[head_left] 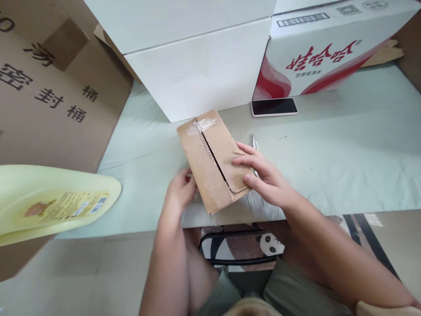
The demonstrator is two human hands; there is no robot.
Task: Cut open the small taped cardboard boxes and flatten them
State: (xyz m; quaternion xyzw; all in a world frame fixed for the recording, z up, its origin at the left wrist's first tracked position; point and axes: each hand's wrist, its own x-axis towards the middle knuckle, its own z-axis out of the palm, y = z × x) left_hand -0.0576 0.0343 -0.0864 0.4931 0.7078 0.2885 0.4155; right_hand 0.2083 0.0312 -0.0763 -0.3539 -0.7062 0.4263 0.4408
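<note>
While right fingers [251, 161] lap the carton's [225, 151] edge, cloth [345, 145] spreads rightward.

Red box [315, 66]: I read 娃哈哈 with ®, 饮用纯净水 beneath; barcode [302, 19] and QR code [348, 10] on top. Carton [59, 87]: black 汤, 桶, 密封桶, plus 0 or O. Bottle [62, 206]: label print too small from here. White box [204, 74]: faint scrawl, illegible.

A scuffed brown cardboard box [208, 175] is pointing one corner toward the near edge of the table [329, 153]; its top flaps [225, 149] are leaving a narrow dark slit [214, 156]; clear tape [206, 124] is wrinkling at its far end.
</note>
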